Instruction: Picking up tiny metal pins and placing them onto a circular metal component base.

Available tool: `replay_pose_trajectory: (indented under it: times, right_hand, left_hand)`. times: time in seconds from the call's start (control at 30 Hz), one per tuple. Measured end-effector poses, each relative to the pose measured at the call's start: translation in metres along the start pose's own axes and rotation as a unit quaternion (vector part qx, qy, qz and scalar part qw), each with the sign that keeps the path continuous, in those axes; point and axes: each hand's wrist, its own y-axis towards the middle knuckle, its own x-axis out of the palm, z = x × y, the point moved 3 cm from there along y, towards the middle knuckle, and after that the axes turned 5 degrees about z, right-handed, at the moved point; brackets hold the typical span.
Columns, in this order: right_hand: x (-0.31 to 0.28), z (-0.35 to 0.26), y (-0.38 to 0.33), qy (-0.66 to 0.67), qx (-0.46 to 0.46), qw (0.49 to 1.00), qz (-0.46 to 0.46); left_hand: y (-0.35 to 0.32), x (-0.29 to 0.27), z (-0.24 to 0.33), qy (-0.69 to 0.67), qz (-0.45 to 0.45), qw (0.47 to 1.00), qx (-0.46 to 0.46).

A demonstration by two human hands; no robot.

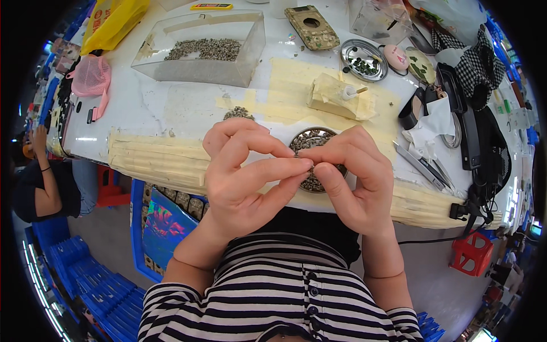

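My left hand (242,176) and my right hand (356,176) meet fingertip to fingertip over a round metal dish (293,137) of small grey-brown metal parts (314,135). Thumbs and forefingers of both hands are pinched together. Whatever lies between them is too small and covered to name. Beyond my left hand is a little heap of similar parts (239,112) on the table. Behind the dish stands a tape-wrapped block (329,98) with a small white pot (348,92) and a thin stick in it.
A clear bin (199,71) holds more small parts. Further right are a camouflage case (311,25), a metal dish of dark green bits (345,52), tweezers (419,165), straps and cables. A pink mesh item (91,77) lies left. Another person (48,182) sits at the far left.
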Motion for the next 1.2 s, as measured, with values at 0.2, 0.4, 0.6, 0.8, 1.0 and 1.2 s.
replay_pose_trajectory:
  times: [0.2,0.4,0.6,0.8,1.0,1.2]
  right_hand:
    - [-0.006,0.007,-0.004,-0.029,-0.003,0.996,0.089]
    - [-0.008,0.007,-0.006,-0.024,-0.020,0.994,0.104]
    - [-0.010,0.008,-0.007,-0.031,-0.010,0.992,0.120]
    - [-0.007,0.008,-0.007,-0.044,-0.011,0.996,0.075]
    - [-0.008,0.006,-0.009,-0.046,0.006,0.996,0.075]
    - [-0.008,0.006,-0.008,-0.051,0.002,0.995,0.081]
  left_hand:
    - [-0.004,-0.001,-0.002,0.055,-0.031,0.998,-0.003]
    - [-0.005,0.005,-0.003,0.103,-0.044,0.994,0.007]
    - [-0.001,0.012,-0.004,0.090,-0.034,0.995,0.009]
    - [-0.001,0.010,-0.006,0.049,-0.002,0.999,0.004]
    - [0.000,0.010,-0.002,0.081,-0.013,0.997,0.006]
    - [-0.002,0.011,-0.008,0.108,-0.029,0.994,0.003]
